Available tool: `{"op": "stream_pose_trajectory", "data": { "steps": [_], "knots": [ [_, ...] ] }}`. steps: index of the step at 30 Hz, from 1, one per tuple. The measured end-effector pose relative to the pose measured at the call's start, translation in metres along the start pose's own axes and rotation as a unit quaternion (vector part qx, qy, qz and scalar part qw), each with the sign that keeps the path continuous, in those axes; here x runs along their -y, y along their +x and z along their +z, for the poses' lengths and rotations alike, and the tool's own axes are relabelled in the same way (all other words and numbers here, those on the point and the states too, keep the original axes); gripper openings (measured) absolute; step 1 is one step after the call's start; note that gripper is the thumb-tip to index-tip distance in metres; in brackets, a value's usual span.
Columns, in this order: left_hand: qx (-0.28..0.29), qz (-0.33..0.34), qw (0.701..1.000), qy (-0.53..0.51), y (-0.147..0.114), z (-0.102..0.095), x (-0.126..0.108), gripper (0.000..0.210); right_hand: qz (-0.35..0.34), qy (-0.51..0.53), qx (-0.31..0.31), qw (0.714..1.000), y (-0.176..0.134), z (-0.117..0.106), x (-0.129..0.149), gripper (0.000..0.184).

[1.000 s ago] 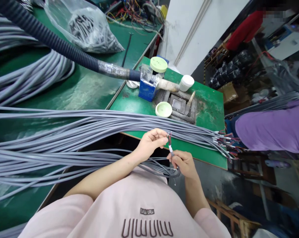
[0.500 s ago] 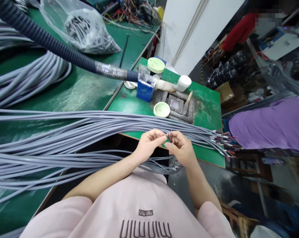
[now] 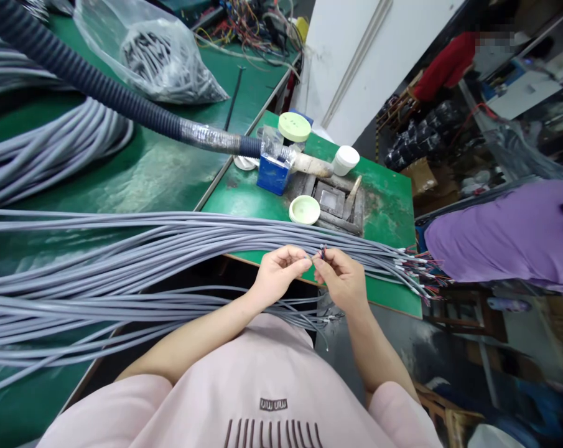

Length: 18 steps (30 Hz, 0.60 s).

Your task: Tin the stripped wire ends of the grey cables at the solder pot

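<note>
Thumb and fingers of my left hand point(image 3: 281, 270) are pinched together on a thin wire end, over the edge of the green bench. Close beside it on the right, my right hand point(image 3: 341, 277) is closed on fine coloured wires point(image 3: 323, 251), dark and reddish, whose tips stick up above the fingers. Under and behind both hands runs a thick bundle of grey cables point(image 3: 225, 231). Their stripped ends point(image 3: 418, 267) fan out at the right with red and white wires. A lower bunch of grey cables point(image 3: 169, 307) passes beneath my left forearm.
Past the cables stand a solder pot point(image 3: 331, 198), a pale green bowl point(image 3: 304, 210), a white jar point(image 3: 345, 160) and a blue box point(image 3: 272, 173). A dark corrugated hose point(image 3: 136, 109) crosses from upper left. A person in purple point(image 3: 500, 236) is at the right.
My fingertips have come a little closer together, and my right fingers have shifted on the wires. The lower cable ends have moved slightly. The head view has shifted a little.
</note>
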<state>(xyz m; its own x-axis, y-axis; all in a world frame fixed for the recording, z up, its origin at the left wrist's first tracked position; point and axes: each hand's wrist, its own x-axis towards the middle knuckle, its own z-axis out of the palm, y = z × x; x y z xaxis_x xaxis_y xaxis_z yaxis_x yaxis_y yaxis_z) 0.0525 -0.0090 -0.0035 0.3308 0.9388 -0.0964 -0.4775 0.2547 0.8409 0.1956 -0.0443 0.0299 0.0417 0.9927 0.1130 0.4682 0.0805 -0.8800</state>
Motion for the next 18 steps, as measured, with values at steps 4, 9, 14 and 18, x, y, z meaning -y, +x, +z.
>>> {"op": "stream_pose_trajectory", "data": {
  "steps": [4,9,14,18],
  "knots": [
    [0.0,0.037,0.999,0.025,0.002,-0.003,0.005,0.028,0.009,0.016,-0.013,1.0,0.002,0.003,0.003,0.02],
    [-0.004,0.056,0.998,0.033,0.004,-0.006,0.012,0.028,0.006,0.027,-0.031,0.999,0.002,0.008,0.003,0.019],
    [-0.011,0.064,0.996,0.053,0.007,-0.003,0.013,0.027,-0.002,-0.007,-0.042,0.999,0.006,0.006,0.003,0.019],
    [-0.005,0.058,0.997,0.044,0.012,0.003,0.019,0.029,-0.001,-0.01,-0.065,0.998,0.012,0.004,0.002,0.021]
  ]
}}
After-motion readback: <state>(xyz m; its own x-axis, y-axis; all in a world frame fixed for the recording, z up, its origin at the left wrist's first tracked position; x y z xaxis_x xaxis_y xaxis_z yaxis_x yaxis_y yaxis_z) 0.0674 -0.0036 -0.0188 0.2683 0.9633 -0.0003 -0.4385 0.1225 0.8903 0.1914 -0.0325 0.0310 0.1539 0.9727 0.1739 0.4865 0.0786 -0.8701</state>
